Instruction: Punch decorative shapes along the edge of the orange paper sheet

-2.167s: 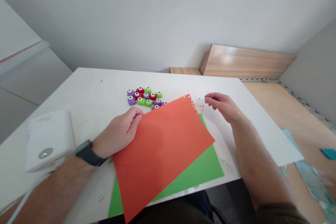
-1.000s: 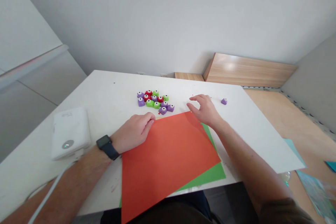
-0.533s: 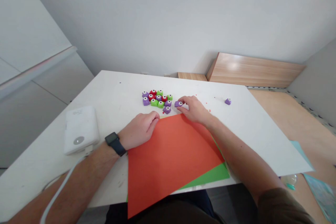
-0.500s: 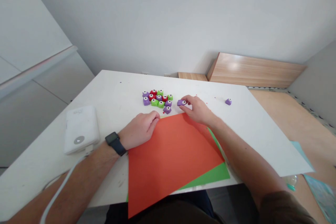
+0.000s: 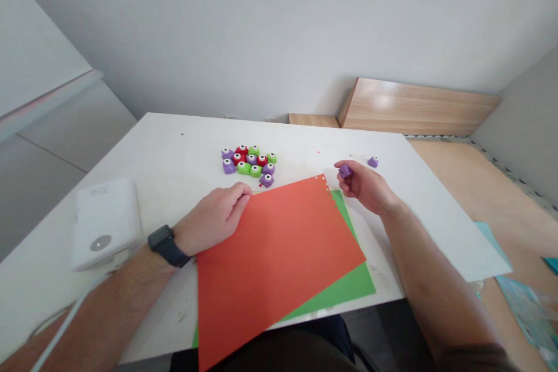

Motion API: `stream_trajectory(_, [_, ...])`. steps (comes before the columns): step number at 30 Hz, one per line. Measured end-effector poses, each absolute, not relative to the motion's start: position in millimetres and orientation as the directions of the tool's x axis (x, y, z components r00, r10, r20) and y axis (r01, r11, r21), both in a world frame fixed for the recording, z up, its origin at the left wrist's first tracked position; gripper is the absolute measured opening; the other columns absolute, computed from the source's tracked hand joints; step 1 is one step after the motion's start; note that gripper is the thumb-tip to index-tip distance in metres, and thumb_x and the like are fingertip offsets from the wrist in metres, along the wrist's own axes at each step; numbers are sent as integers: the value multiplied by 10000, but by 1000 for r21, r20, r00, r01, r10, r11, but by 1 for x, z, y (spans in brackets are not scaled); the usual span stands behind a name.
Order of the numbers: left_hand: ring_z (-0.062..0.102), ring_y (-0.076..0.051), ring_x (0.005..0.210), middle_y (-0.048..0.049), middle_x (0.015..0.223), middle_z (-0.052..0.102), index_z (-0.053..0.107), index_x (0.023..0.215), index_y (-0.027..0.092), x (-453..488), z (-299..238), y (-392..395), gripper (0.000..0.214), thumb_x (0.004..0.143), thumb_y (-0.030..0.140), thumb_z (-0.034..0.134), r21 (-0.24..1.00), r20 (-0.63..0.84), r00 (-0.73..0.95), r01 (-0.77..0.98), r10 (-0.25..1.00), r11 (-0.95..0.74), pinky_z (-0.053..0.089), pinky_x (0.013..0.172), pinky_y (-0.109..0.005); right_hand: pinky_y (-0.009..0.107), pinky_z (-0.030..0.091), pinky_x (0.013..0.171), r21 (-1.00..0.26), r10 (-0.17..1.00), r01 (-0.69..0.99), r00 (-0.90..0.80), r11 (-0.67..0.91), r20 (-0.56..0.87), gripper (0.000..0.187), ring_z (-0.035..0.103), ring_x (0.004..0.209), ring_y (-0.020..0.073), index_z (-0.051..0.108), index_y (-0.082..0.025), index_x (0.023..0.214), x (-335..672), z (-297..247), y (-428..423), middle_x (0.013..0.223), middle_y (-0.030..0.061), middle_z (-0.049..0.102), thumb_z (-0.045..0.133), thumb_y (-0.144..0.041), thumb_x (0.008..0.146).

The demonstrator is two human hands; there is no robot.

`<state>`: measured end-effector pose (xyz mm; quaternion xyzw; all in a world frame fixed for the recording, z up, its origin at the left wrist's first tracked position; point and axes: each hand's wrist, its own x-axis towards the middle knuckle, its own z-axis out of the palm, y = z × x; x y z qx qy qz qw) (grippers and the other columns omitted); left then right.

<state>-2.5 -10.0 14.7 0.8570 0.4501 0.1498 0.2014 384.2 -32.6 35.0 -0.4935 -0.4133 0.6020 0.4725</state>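
My right hand [image 5: 364, 186] grips a small purple paper punch [image 5: 345, 171], raised beside the orange sheet's far right corner and apart from the paper. Small punched holes line that corner and run down the right edge of the orange sheet [image 5: 279, 250]. With fingers closed, my left hand [image 5: 220, 212] pinches the sheet's far left corner. Beneath the orange sheet lies a green sheet [image 5: 349, 288], showing along its right and near sides. A cluster of purple, red and green paper punches [image 5: 243, 168] stands just beyond the sheet.
A white box-shaped device [image 5: 107, 221] with a cable sits at the left of the white table [image 5: 418, 209]. Another purple punch [image 5: 373, 161] stands alone on the right. Tiny red paper bits are scattered near the punches. A wall rises behind the table.
My right hand has moved right with the purple punch, off the sheet's far edge, uncovering the holed corner. My left hand still holds the paper. The view has shifted slightly.
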Motion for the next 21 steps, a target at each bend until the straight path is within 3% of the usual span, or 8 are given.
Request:
stream_trajectory(4, [676, -263, 911, -44, 1001, 729, 589, 1100, 251, -4, 15, -9, 296, 1117, 431, 355, 491, 60, 540, 717, 840, -495, 456, 809, -372, 286, 346, 579, -989, 987, -9, -73, -146, -145, 385, 546, 752, 150, 679, -228, 1160, 390, 34, -34, 943, 33, 630, 739, -536, 937])
stream_trajectory(7, [669, -257, 906, -41, 995, 717, 587, 1091, 250, -4, 15, -9, 299, 1115, 442, 361, 507, 55, 536, 712, 842, -486, 456, 805, -368, 288, 323, 569, -984, 986, 109, -79, -138, -147, 376, 493, 674, 126, 637, -219, 1028, 393, 35, -37, 846, 5, 604, 756, -562, 933])
stream_trajectory(16, [674, -252, 900, -40, 1001, 718, 584, 1102, 247, -5, 14, -9, 300, 1114, 457, 370, 519, 65, 528, 707, 847, -480, 463, 800, -369, 295, 207, 537, -975, 955, 49, -196, -217, -222, 319, 374, 603, 117, 605, -220, 969, 392, 33, -36, 772, -21, 476, 607, -535, 1021])
stream_trajectory(19, [672, -254, 906, -40, 1005, 717, 584, 1112, 248, -6, 13, -8, 300, 1116, 457, 369, 513, 72, 529, 707, 845, -486, 461, 804, -373, 297, 238, 525, -973, 950, 25, -212, -228, -228, 306, 392, 609, 122, 599, -216, 931, 394, 32, -35, 792, -9, 494, 549, -498, 1040])
stream_trajectory(21, [670, -255, 902, -41, 999, 716, 585, 1106, 247, -7, 13, -8, 306, 1116, 460, 365, 511, 80, 525, 708, 847, -487, 462, 807, -376, 290, 294, 543, -975, 956, 61, -192, -214, -222, 271, 450, 644, 125, 616, -213, 963, 395, 33, -36, 832, 1, 542, 607, -477, 1021])
